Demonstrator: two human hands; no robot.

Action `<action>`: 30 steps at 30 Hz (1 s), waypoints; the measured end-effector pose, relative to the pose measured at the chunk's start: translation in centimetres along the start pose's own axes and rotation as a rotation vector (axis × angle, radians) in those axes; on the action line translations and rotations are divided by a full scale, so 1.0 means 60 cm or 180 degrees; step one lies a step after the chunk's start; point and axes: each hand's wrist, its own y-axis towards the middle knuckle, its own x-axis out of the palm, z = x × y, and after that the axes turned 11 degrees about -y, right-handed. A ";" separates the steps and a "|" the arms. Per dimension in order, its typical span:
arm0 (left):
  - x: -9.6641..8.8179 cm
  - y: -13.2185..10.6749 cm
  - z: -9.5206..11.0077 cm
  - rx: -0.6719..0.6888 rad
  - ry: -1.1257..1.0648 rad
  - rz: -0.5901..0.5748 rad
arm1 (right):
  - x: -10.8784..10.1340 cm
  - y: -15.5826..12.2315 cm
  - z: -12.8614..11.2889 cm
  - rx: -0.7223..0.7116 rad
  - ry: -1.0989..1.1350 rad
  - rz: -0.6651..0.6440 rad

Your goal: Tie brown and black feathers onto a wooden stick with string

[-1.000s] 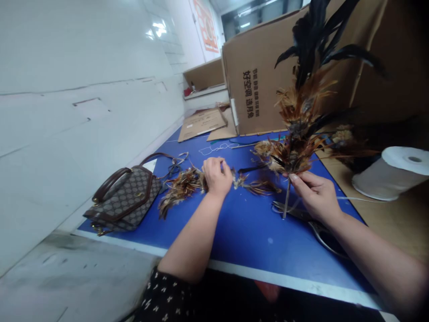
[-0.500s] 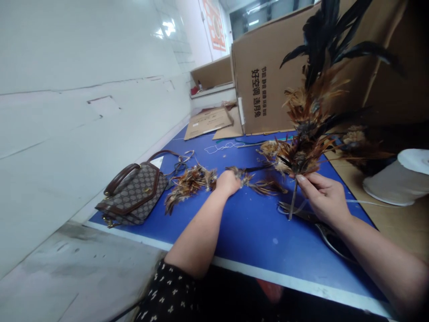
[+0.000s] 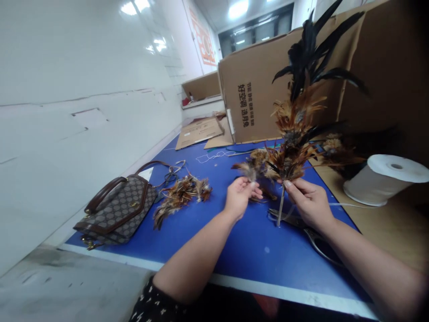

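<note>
At the centre of the frame the left hand (image 3: 239,197) pinches a small tuft of feathers (image 3: 247,169) between thumb and fingertips, its grip closed on the tuft and lifted a little above the blue surface (image 3: 254,241). Just to the right, the right hand (image 3: 310,203) has its fingers closed round the thin stick (image 3: 280,206) of a feather duster (image 3: 296,129), which stands nearly upright with the stick's lower end touching the surface; brown feathers are bound low on it and long black ones rise toward the upper right of the frame. The tuft is held just beside the duster's lowest brown feathers. Under the right wrist lies a pair of scissors (image 3: 318,237), partly hidden by the arm. Left of centre a loose pile of brown feathers (image 3: 179,197) lies on the surface, and further left a patterned handbag (image 3: 117,208) with a brown handle sits closed near the lower left edge. At the right a spool of white string (image 3: 382,179) rests on a brown board. Behind, a large cardboard box (image 3: 261,98) stands with printed characters on its side; what it holds cannot be seen. Flattened cardboard (image 3: 199,132) lies beside it.
</note>
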 end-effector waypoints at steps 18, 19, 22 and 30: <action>0.056 -0.051 -0.030 -0.0405 -0.0050 0.0089 | 0.018 -0.010 0.002 -0.0024 -0.0053 -0.0365; 0.057 -0.052 -0.031 -0.0380 -0.0079 0.0093 | 0.018 -0.010 0.003 -0.0036 -0.0050 -0.0376; 0.058 -0.056 -0.033 -0.0351 -0.0143 0.0078 | 0.019 -0.010 0.005 -0.0015 -0.0036 -0.0418; 0.064 -0.062 -0.027 -0.0835 -0.0475 0.0032 | 0.020 -0.012 0.002 0.0080 0.0194 -0.0567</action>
